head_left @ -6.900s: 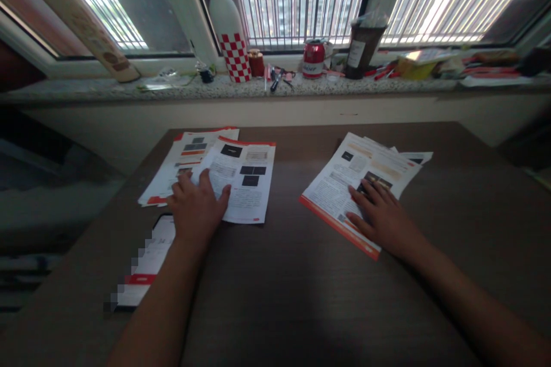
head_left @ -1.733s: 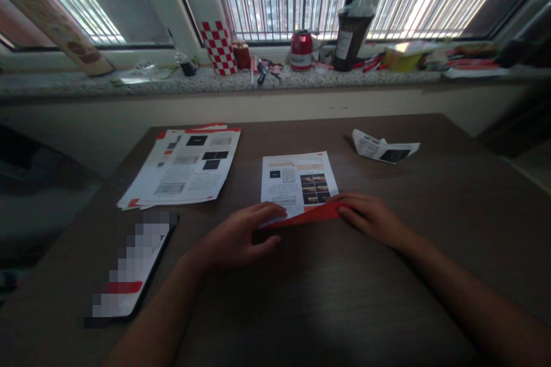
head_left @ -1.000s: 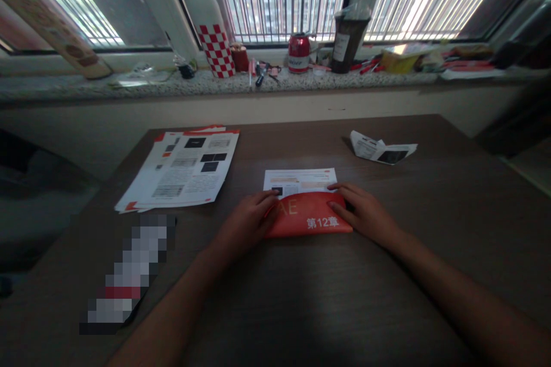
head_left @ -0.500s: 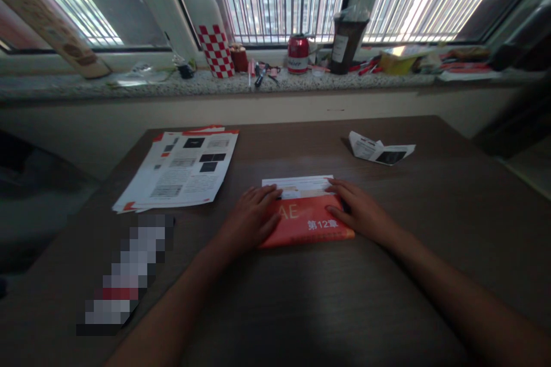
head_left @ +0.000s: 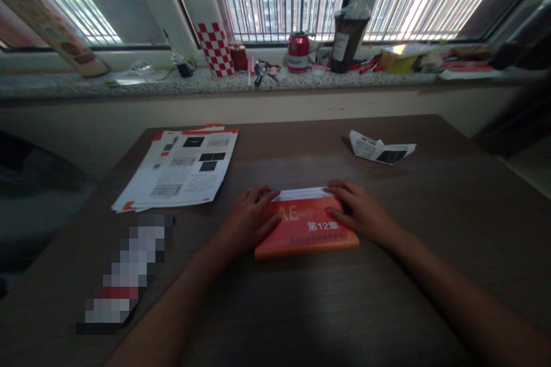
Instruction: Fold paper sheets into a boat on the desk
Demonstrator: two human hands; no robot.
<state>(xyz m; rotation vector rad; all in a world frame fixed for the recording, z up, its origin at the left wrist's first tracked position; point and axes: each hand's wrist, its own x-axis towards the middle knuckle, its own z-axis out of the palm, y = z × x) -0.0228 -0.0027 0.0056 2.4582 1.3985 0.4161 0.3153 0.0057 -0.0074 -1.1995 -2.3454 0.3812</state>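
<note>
In the head view a sheet of paper (head_left: 307, 221) lies folded over on the table in front of me. Its upper layer is orange-red with "AE" and Chinese print, and a narrow white strip shows along the far edge. My left hand (head_left: 253, 215) grips the left side, thumb on the orange layer and fingers at the far corner. On the right side, my right hand (head_left: 357, 209) holds the paper the same way. The near edge looks rounded, not pressed flat.
Printed sheets (head_left: 185, 169) are stacked at the table's (head_left: 279, 143) far left. A small folded paper boat (head_left: 381, 149) stands at the far right, and a pixelated object (head_left: 129, 269) lies near left. The windowsill holds a checkered bottle (head_left: 213, 46), a can (head_left: 298, 54) and a cup (head_left: 346, 40).
The orange layer's near edge has come toward me and looks rounder. The white strip at the far side has narrowed and shifted nearer. Both hands stay nearly in place.
</note>
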